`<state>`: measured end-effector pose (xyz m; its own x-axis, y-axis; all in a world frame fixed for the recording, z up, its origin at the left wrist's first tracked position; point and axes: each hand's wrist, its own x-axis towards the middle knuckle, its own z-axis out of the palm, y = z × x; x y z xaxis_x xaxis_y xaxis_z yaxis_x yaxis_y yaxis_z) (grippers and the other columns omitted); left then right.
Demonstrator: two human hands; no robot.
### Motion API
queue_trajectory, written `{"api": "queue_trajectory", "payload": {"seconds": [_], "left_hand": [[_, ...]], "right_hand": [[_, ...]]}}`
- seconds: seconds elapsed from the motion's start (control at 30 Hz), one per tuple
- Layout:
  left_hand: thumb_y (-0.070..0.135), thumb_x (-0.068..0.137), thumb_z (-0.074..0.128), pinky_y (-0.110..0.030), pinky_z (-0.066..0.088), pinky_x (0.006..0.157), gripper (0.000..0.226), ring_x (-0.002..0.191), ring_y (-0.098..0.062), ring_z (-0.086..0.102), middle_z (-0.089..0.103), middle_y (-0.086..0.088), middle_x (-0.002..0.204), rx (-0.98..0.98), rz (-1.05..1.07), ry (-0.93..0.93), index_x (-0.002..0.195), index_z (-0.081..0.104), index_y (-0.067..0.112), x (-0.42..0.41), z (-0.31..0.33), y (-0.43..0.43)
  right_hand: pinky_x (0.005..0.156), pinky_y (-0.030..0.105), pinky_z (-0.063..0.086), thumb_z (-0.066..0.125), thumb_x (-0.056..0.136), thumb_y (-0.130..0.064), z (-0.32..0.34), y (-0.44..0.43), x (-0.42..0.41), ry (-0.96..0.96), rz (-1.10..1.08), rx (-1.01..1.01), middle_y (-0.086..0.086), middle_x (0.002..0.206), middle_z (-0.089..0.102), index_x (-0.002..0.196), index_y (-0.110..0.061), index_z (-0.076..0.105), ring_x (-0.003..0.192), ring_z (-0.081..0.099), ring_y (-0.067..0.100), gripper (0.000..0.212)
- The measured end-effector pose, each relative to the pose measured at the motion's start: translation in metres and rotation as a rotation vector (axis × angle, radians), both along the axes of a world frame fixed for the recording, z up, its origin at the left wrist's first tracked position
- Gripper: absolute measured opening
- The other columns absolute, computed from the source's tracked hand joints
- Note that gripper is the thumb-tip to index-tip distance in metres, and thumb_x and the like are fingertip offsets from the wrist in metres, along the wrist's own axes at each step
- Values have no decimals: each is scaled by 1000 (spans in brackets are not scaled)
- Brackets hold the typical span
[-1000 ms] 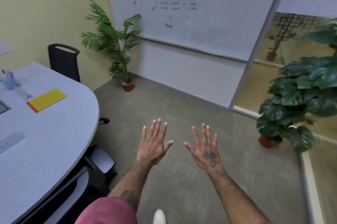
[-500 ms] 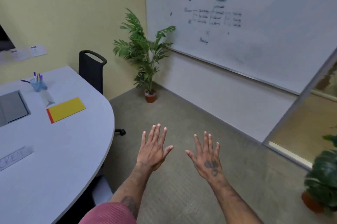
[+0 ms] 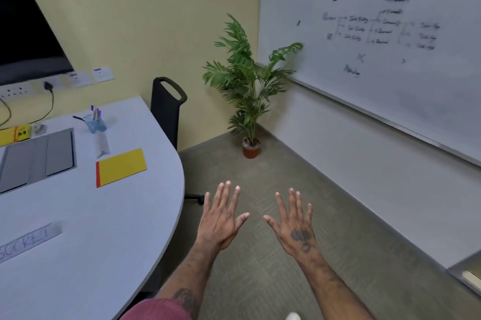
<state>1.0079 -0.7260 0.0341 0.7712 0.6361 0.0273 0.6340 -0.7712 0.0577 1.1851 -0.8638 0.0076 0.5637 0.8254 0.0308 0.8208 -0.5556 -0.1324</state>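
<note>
Your left hand (image 3: pixel 221 218) and right hand (image 3: pixel 295 223) hover over the carpet, fingers spread, holding nothing, beside the surface (image 3: pixel 86 215) with the yellow notebook (image 3: pixel 121 167).

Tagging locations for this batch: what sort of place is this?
Most likely a small office meeting room: a whiteboard with notes, a rounded table with a chair, and a dark screen on the wall.

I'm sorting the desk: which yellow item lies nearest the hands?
The yellow pad with the red edge, near the table edge; the other yellow item lies far back.
</note>
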Motion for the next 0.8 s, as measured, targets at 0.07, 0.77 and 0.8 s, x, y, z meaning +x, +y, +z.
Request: {"api": "queue_trajectory", "payload": {"seconds": [0.07,0.77,0.8], "left_hand": [[71,94,4,-52,-9,120,77,149,-21,-24,-21,-4,163,-1,80,-6,153,-17,27,38,-4,30],[72,91,2,-46,-17,117,79,146,-17,-29,-21,0,163,7,574,-67,154,-16,28,137,-2,272],[71,93,4,-46,-16,117,78,145,-17,-31,-22,0,163,19,563,-55,154,-16,28,137,-1,276]], "right_hand": [[117,59,0,0,85,-77,-5,42,46,21,54,-6,16,164,-8,157,-27,8,151,-10,32,88],[118,60,0,-6,84,-78,4,385,184,-12,548,-18,15,163,-14,156,-29,0,151,-14,31,88],[117,60,0,-5,84,-78,7,388,184,-23,556,-13,15,163,-15,156,-29,0,151,-15,31,88]]}}
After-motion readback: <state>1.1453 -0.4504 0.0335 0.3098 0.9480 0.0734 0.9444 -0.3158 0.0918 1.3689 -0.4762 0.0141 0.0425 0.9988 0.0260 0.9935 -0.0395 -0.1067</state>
